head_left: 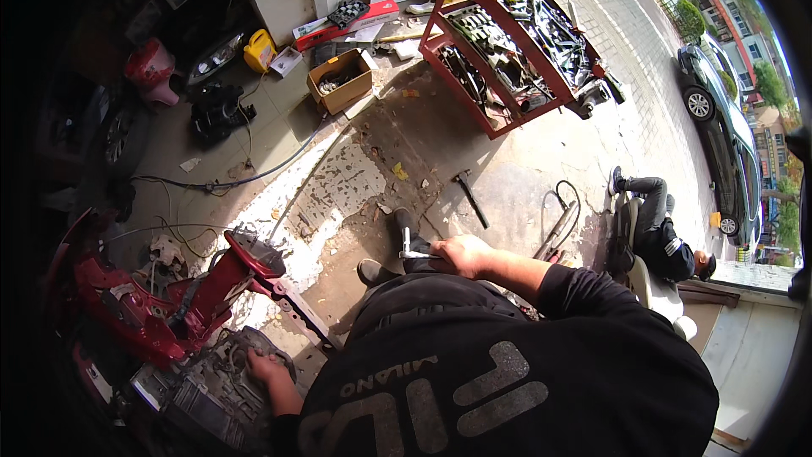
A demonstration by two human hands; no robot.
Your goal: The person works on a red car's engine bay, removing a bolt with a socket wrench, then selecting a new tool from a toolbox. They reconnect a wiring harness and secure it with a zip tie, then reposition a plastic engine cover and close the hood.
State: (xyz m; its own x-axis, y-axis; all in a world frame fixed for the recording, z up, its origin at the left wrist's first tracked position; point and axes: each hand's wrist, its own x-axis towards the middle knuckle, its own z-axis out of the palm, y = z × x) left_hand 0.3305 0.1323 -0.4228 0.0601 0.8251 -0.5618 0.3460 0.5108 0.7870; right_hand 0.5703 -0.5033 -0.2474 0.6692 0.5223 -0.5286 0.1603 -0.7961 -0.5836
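In my right hand [461, 255], closed in front of my waist, is a silver socket wrench [406, 241] whose short end stands up beyond my fingers. My left hand [268, 368] is at the lower left, its fingers curled at the edge of a grimy dark engine part [222, 382]. Just beyond that part lies a torn dark red car body section [182, 309], with a metal rail [296, 315] reaching toward my legs. A hammer [470, 199] rests on the floor past my right hand.
A red tool cart [499, 101] full of tools stands ahead. An open cardboard box [340, 82] and a yellow jug [260, 52] sit to its left. A hose [279, 161] crosses the floor. On the right, another person [664, 233] sits near a parked dark car [719, 131].
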